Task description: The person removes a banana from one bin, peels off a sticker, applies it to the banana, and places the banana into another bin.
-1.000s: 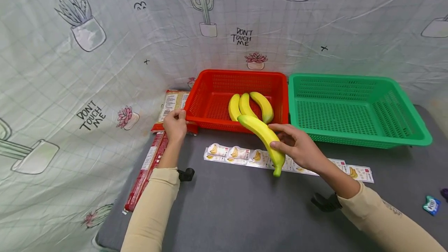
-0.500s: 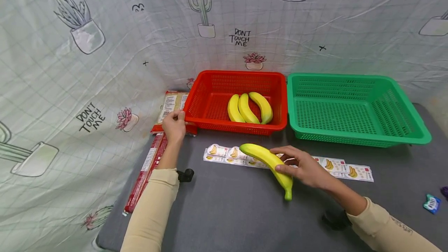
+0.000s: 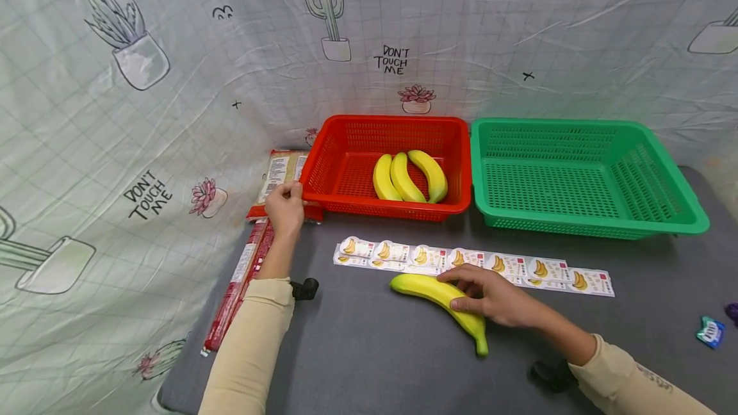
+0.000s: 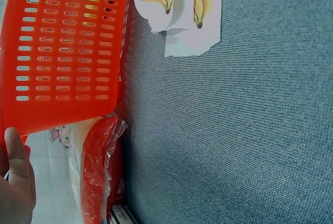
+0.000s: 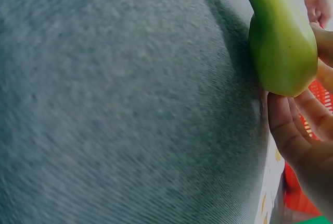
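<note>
My right hand (image 3: 497,294) holds a yellow banana (image 3: 425,287) with a green stem, thumb on one side and fingers on the other. In the head view the banana is over the grey table (image 3: 369,351), stem toward me; the right wrist view shows its green end (image 5: 283,52) close to the cloth. My left hand (image 3: 286,210) grips the front left corner of a red basket (image 3: 375,207). In the left wrist view its thumb (image 4: 16,153) lies against the rim. Several bananas (image 3: 407,178) lie inside the red basket.
A green basket (image 3: 565,226) stands right of the red one. In front of both runs a row of banana-printed labels (image 3: 507,264). At left lie a packaged bag (image 3: 281,173) and a long red package (image 3: 237,290). A small blue-green packet (image 3: 710,332) sits far right.
My right hand has brought the banana down and toward me, from the red basket's front edge to the table in front of the labels. The left hand has stayed at the basket corner.
</note>
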Action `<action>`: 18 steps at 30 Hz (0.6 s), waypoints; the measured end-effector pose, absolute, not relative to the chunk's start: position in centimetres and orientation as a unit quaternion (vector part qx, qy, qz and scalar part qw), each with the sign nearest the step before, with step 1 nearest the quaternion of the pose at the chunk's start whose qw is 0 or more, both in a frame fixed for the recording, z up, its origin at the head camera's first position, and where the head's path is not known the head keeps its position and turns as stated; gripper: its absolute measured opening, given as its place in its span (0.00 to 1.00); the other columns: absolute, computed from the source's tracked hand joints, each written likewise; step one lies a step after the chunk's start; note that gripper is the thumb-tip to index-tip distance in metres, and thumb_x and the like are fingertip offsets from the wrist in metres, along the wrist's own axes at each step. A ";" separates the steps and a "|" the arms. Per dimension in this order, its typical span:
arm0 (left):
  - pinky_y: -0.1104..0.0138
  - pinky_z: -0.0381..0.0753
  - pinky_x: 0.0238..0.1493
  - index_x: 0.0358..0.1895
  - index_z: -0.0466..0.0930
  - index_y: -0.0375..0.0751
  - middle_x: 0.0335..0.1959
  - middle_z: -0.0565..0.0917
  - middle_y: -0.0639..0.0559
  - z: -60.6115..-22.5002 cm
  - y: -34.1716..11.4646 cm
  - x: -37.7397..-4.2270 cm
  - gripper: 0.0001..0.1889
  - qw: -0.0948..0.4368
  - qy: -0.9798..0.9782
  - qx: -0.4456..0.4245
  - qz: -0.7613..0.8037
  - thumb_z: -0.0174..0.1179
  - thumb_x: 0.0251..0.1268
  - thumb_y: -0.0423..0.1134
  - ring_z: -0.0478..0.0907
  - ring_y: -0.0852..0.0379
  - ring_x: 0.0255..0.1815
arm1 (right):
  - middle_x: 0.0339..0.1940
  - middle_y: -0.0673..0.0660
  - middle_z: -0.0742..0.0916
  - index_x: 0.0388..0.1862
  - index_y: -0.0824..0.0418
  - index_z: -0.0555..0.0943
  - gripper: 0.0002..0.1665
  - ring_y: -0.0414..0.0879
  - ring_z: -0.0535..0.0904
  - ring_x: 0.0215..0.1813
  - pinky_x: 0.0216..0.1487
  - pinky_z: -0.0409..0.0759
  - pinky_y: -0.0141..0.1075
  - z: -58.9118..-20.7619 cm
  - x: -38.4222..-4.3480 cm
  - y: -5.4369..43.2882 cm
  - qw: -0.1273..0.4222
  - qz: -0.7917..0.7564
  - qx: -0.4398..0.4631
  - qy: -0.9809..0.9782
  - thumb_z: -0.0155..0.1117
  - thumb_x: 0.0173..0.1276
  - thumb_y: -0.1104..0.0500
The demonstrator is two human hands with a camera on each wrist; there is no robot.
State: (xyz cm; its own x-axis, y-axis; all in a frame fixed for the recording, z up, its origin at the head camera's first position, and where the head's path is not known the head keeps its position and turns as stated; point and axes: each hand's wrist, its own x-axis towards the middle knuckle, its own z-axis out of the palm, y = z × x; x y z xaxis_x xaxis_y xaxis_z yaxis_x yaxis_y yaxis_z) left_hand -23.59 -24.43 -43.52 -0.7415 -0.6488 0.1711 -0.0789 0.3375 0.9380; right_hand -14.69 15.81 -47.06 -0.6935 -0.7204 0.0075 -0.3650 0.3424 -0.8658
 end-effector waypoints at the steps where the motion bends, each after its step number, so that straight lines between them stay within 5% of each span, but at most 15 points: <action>1: 0.78 0.68 0.22 0.50 0.86 0.30 0.36 0.84 0.38 -43.5 -24.5 -23.6 0.12 0.272 -0.772 0.236 -0.524 0.61 0.74 0.36 0.79 0.58 0.21 | 0.49 0.57 0.84 0.66 0.61 0.78 0.27 0.37 0.79 0.42 0.42 0.80 0.31 -47.1 -14.6 15.8 0.198 -0.462 -0.340 0.795 0.69 0.71 0.54; 13: 0.77 0.68 0.23 0.51 0.86 0.30 0.33 0.82 0.42 -43.8 -24.6 -23.8 0.13 0.272 -0.770 0.232 -0.528 0.61 0.74 0.36 0.76 0.65 0.20 | 0.50 0.58 0.84 0.66 0.61 0.78 0.26 0.38 0.79 0.42 0.41 0.80 0.32 -47.2 -14.5 15.5 0.202 -0.463 -0.340 0.793 0.68 0.71 0.54; 18: 0.79 0.70 0.23 0.53 0.84 0.30 0.36 0.84 0.37 -44.1 -24.7 -23.4 0.14 0.270 -0.777 0.213 -0.527 0.59 0.76 0.38 0.76 0.66 0.19 | 0.50 0.57 0.84 0.65 0.60 0.79 0.25 0.37 0.80 0.41 0.41 0.80 0.32 -47.6 -14.4 15.4 0.197 -0.464 -0.337 0.795 0.69 0.71 0.55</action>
State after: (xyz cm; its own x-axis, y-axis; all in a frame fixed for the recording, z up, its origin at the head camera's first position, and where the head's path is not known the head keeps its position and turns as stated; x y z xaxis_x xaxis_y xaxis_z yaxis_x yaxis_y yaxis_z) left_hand -23.36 -24.70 -44.08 -0.7635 -0.6155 0.1954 -0.0468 0.3544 0.9339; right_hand -14.40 15.44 -47.60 -0.6951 -0.7189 0.0007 -0.3536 0.3411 -0.8710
